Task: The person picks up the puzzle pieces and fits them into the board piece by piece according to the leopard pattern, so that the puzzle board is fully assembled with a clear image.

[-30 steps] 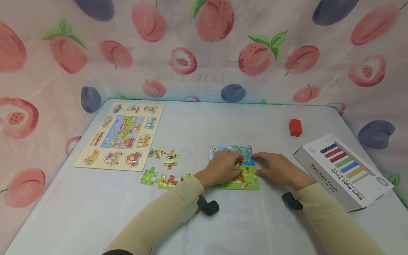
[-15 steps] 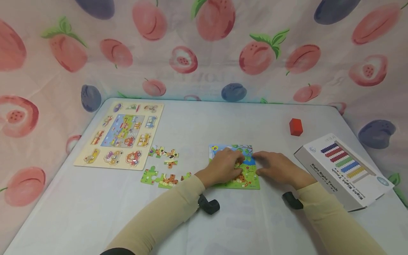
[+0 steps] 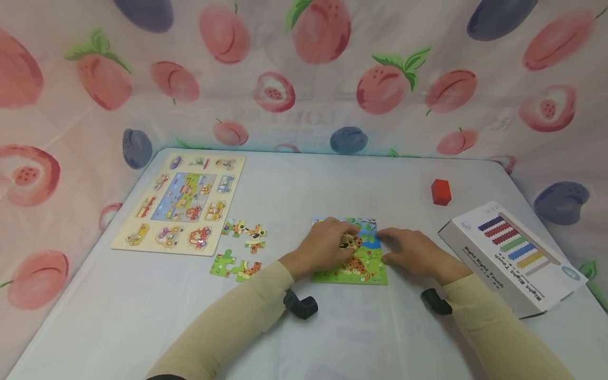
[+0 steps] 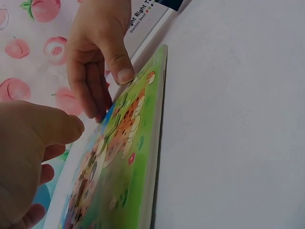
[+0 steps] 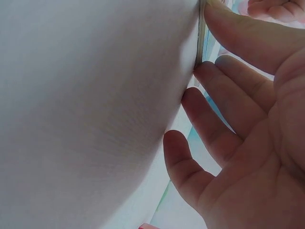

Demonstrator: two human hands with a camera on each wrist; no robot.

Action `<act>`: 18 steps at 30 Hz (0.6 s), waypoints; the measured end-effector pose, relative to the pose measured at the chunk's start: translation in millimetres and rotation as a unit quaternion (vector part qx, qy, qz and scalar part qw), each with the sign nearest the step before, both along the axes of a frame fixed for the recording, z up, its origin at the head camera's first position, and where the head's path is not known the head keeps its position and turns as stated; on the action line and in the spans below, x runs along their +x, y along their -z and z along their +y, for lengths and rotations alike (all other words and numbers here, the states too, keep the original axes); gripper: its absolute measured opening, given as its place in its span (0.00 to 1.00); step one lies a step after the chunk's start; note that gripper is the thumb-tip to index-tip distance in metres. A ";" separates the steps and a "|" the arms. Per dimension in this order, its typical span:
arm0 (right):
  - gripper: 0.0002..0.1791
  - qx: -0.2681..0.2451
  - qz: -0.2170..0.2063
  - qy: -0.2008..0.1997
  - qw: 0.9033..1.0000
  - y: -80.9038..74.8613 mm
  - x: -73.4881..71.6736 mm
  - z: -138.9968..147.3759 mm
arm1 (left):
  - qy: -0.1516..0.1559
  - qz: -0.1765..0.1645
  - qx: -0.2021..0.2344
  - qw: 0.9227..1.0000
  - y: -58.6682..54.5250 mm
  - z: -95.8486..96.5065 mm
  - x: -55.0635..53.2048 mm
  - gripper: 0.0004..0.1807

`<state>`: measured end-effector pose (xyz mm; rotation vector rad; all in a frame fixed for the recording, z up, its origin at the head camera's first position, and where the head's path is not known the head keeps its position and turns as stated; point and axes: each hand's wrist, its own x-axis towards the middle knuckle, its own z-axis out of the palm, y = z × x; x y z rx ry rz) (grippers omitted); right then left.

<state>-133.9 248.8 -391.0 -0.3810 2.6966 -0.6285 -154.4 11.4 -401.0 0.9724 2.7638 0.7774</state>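
Observation:
A jigsaw puzzle board (image 3: 372,272) with a spotted cub on green grass lies flat in the middle of the table. My left hand (image 3: 325,245) is above its left half and hides part of the picture. In the left wrist view its thumb and loosely bent fingers (image 4: 59,126) stand apart from the board with nothing between them. My right hand (image 3: 410,250) is at the board's right edge. The right wrist view shows the thumb and fingertips (image 5: 205,71) touching that edge, the other fingers spread. Loose jigsaw pieces (image 3: 223,265) lie left of the board, some partly under the left sleeve.
A wooden vehicle puzzle board (image 3: 220,182) lies at the back left. On the right are a red block (image 3: 441,192) and a white box (image 3: 503,274) of coloured beads, close to the right forearm. A fruit-print cloth (image 3: 304,79) hangs behind the table.
My left hand has shifted slightly left and lifted off the picture, showing more of the cub. Its sleeve now covers a piece seen earlier. The right hand stays at the board's edge.

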 end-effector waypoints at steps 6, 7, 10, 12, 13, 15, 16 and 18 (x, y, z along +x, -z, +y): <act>0.34 0.005 -0.004 0.005 1.000 0.5 -0.6 -0.9 | -0.011 0.002 0.015 1.000 -1.3 -10.6 -1.0 0.21; 0.34 0.006 -0.004 0.006 1.000 0.3 -0.5 -1.3 | -0.012 0.002 0.018 1.000 -1.9 -12.7 -1.3 0.20; 0.34 0.007 -0.006 0.008 1.000 0.6 -0.1 -2.1 | -0.017 0.006 0.020 1.000 -2.8 -19.5 -2.4 0.20; 0.34 0.006 -0.007 0.009 1.000 0.5 0.5 -2.8 | -0.021 0.008 0.027 0.999 -3.5 -24.8 -3.5 0.20; 0.34 0.006 -0.007 0.010 1.000 0.6 0.7 -3.1 | -0.023 0.009 0.031 0.999 -3.9 -27.5 -4.1 0.20; 0.34 0.007 -0.008 0.013 1.000 0.8 0.9 -3.6 | -0.027 0.014 0.037 0.999 -5.1 -33.1 -5.7 0.21; 0.34 0.008 -0.007 0.013 1.000 0.9 0.9 -3.8 | -0.029 0.013 0.043 0.999 -6.2 -36.0 -6.1 0.21; 0.34 0.008 -0.006 0.015 1.000 0.7 0.9 -4.1 | -0.037 0.010 0.047 0.998 -7.6 -41.5 -7.0 0.22</act>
